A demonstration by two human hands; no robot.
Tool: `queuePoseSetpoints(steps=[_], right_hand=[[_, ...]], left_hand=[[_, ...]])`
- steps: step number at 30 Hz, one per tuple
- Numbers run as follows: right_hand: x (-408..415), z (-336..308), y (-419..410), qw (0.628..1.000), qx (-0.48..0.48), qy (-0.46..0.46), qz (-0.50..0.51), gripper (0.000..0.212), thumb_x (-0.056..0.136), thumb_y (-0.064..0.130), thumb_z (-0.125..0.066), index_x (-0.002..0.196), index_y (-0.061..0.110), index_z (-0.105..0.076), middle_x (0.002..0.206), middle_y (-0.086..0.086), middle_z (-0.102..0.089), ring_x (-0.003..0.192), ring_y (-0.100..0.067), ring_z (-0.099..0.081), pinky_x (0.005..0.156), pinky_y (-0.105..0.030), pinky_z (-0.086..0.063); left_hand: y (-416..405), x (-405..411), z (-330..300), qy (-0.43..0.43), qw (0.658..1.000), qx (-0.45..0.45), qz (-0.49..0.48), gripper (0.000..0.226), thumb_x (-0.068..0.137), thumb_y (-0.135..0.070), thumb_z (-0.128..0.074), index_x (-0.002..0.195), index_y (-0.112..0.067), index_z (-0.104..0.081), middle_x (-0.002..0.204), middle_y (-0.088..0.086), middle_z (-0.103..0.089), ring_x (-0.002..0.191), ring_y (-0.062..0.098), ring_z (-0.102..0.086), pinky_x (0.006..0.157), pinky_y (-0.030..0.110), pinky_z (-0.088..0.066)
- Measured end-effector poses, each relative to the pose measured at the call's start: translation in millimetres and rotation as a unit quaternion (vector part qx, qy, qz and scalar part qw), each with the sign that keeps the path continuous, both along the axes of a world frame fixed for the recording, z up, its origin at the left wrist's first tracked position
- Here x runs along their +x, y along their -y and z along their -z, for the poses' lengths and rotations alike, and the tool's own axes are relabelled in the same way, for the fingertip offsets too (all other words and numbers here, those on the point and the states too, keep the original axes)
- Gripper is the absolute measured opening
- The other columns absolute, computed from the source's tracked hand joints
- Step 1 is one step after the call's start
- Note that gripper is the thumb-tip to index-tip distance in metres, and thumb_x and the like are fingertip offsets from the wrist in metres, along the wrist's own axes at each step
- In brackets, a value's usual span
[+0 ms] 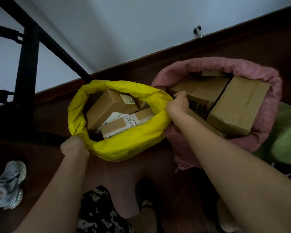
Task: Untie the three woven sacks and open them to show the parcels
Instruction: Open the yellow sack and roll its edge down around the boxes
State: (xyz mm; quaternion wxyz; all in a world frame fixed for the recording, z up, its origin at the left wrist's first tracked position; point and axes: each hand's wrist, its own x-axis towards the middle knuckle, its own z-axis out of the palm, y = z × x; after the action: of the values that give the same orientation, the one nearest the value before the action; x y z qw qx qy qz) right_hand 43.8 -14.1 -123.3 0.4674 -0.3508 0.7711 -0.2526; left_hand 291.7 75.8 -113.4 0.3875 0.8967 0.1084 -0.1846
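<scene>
**Yellow sack held open at both rim ends**

Left hand [75, 146] grips the near-left rim of the yellow sack [133, 142]; right hand [179, 103] pinches its right rim. Sack stands open on the dark floor [40, 157], cardboard parcels [107, 105] showing inside. Pink sack [267, 111] just right, touching it, open, boxes [238, 105] visible. Green sack [287, 132] far right, mouth not visible.

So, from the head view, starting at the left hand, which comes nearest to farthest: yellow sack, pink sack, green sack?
1. Yellow sack, gripped at its rim by the left hand.
2. Pink sack, to the right.
3. Green sack, far right edge.
</scene>
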Motion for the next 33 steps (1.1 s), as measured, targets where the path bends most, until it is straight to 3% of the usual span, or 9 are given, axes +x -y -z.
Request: queuePoseSetpoints(steps=[3,7,11,15,18,23,27,31,33], right_hand=[[0,0,-3,0.979,-0.094,-0.151,-0.102,0.032,0.085,0.002,-0.054,0.113,0.014,-0.042,0.124,-0.013,-0.046,0.108,-0.035,-0.053,0.082,-0.039,-0.043],[5,-4,0,0.905,-0.228,-0.295,-0.206,0.045,0.073,0.005,-0.065,0.112,0.013,-0.044,0.12,-0.012,-0.044,0.108,-0.031,-0.045,0.085,-0.037,-0.043],[24,-25,13,0.85,-0.359,-0.205,-0.327,0.044,0.072,0.007,-0.058,0.114,0.014,-0.05,0.117,-0.006,-0.048,0.108,-0.026,-0.045,0.083,-0.034,-0.036],[44,-24,27,0.793,-0.371,-0.199,-0.441,0.057,0.085,0.029,-0.065,0.136,0.019,-0.042,0.136,0.002,-0.047,0.124,-0.021,-0.044,0.098,-0.039,-0.037],[48,-12,37,0.823,-0.326,-0.188,-0.426,0.055,0.088,0.024,-0.064,0.139,0.02,-0.043,0.139,-0.001,-0.05,0.124,-0.024,-0.049,0.098,-0.042,-0.042],[48,5,52,0.913,-0.294,-0.01,-0.282,0.014,0.09,0.012,-0.058,0.096,0.014,-0.071,0.09,-0.008,-0.07,0.088,-0.025,-0.064,0.077,-0.038,-0.051],[51,-4,71,0.937,-0.236,0.066,-0.248,0.018,0.093,0.003,-0.054,0.097,0.001,-0.072,0.102,-0.011,-0.071,0.098,-0.02,-0.063,0.078,-0.022,-0.041],[52,-6,90,0.963,-0.125,0.213,-0.109,0.027,0.093,0.0,-0.047,0.103,0.003,-0.071,0.11,-0.01,-0.069,0.104,-0.017,-0.062,0.082,-0.02,-0.042],[52,1,94,0.969,-0.161,0.13,-0.132,0.022,0.093,0.006,-0.048,0.104,0.008,-0.067,0.107,-0.005,-0.067,0.096,-0.014,-0.058,0.078,-0.02,-0.041]], left_hand=[[-4,-1,-19,0.136,0.986,0.08,0.055,0.037,0.098,-0.009,-0.034,0.133,0.001,-0.042,0.14,0.019,-0.044,0.128,0.035,-0.045,0.104,0.039,-0.034],[-2,-14,-24,0.271,0.935,0.103,0.206,0.041,0.094,-0.02,-0.039,0.131,-0.003,-0.039,0.135,0.02,-0.046,0.124,0.039,-0.044,0.101,0.05,-0.031],[20,-10,-30,0.346,0.878,0.135,0.303,0.051,0.094,-0.025,-0.043,0.14,-0.007,-0.034,0.142,0.018,-0.036,0.13,0.038,-0.034,0.105,0.052,-0.025],[39,8,-30,0.284,0.875,0.123,0.372,0.052,0.097,-0.031,-0.047,0.142,-0.009,-0.036,0.141,0.017,-0.042,0.13,0.039,-0.039,0.107,0.055,-0.027],[47,18,-21,0.269,0.893,0.071,0.355,0.038,0.095,-0.026,-0.052,0.126,-0.005,-0.053,0.125,0.017,-0.057,0.118,0.036,-0.052,0.1,0.043,-0.04],[54,30,-19,0.254,0.916,0.01,0.311,0.03,0.098,-0.015,-0.043,0.103,0.006,-0.064,0.097,0.023,-0.061,0.1,0.035,-0.06,0.073,0.029,-0.037],[62,45,-28,0.183,0.928,-0.037,0.323,0.022,0.098,-0.016,-0.041,0.086,-0.011,-0.059,0.072,0.002,-0.049,0.071,0.016,-0.051,0.052,0.013,-0.038],[70,52,-37,-0.022,0.938,-0.138,0.316,0.024,0.089,-0.008,-0.044,0.088,-0.015,-0.067,0.064,0.001,-0.057,0.059,0.016,-0.052,0.056,0.026,-0.044],[72,56,-35,-0.067,0.932,-0.135,0.329,0.023,0.08,-0.01,-0.045,0.075,-0.018,-0.066,0.064,0.006,-0.056,0.058,0.023,-0.05,0.06,0.03,-0.041]])
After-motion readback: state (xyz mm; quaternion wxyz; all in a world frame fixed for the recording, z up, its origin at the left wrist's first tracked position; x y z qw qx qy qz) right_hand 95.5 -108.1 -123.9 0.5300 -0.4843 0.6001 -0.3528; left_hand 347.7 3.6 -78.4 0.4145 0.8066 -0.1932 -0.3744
